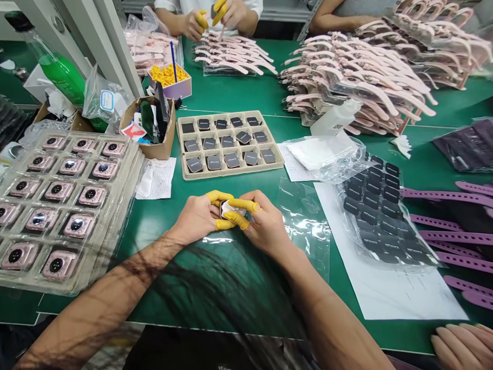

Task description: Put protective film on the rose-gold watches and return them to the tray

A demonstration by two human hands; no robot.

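- Bare left hand (194, 218) and bare right hand (264, 223), in a narrow grip, yellow rubber finger cots (241, 205) pinching a small square item in white wrapping (233, 209), held between both hands above a clear plastic sheet (304, 205)
- Step in hand, by judgement: working the white wrapping on that item; next move apparently calling for careful fingertip control
- Near left: clear moulded tray (73, 288) of square pink watch cases (78, 225)
- Near right: purple perforated watch straps (447, 195)
- Farther: beige pulp tray (227, 172) of black square pads (213, 162)
- Farthest: co-worker's yellow-cotted hands (206, 23) above pale pink straps (234, 54)
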